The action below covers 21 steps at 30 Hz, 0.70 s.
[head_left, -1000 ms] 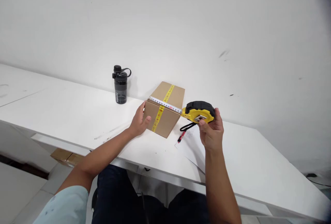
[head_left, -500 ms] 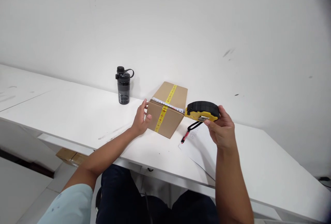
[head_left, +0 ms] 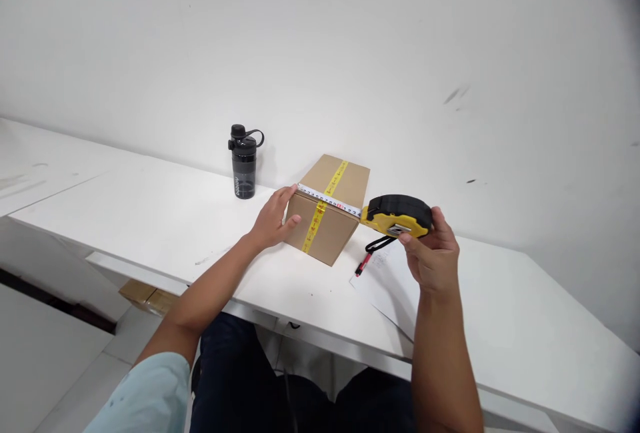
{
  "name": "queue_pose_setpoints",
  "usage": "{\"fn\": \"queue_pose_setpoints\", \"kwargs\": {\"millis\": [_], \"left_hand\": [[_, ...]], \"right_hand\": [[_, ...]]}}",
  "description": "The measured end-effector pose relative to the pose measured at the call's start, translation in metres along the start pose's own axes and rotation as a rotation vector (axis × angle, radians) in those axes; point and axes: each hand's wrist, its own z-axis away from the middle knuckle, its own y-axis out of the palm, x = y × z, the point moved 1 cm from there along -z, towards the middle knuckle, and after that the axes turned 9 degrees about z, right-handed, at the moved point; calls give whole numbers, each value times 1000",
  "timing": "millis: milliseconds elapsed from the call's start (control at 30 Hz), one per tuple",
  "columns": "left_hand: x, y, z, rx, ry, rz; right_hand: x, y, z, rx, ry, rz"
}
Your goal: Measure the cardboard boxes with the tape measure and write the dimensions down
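Note:
A cardboard box [head_left: 345, 178] with a strip of yellow printed tape stands on the white table. Across its top, along the near edge, lies the extended white tape blade [head_left: 327, 200], with its numbers facing up. My left hand [head_left: 274, 218] grips the box's left end, fingertips at the top corner by the blade's end and thumb by the front face. My right hand [head_left: 431, 253] is closed around a black and yellow tape measure [head_left: 397, 214], whose mouth meets the box's right corner. A black wrist strap [head_left: 380, 244] hangs below the case.
A dark shaker bottle [head_left: 245, 166] stands behind and left of the box. Under the right hand, a paper sheet [head_left: 395, 280] with writing and a red and black pen [head_left: 363, 264] lie on the table [head_left: 150, 220]. The wall [head_left: 320, 53] rises close behind.
My left fingers have moved up to the box's top left corner by the blade's end. The blade now lies flatter along the edge. The whole view has shifted slightly.

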Motion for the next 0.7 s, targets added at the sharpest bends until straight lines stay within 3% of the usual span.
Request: {"fn": "queue_pose_setpoints", "kwargs": {"millis": [300,500,700], "left_hand": [[-4,3,0,-47,-97,59],[-1,5,1,-57,-55,39],[12,9,7,-86,3,-61]], "right_hand": [[-3,3,1,-19,54,-20],[-4,3,2,-16,74,-48],[-8,16,19,-109,190,-82]]}}
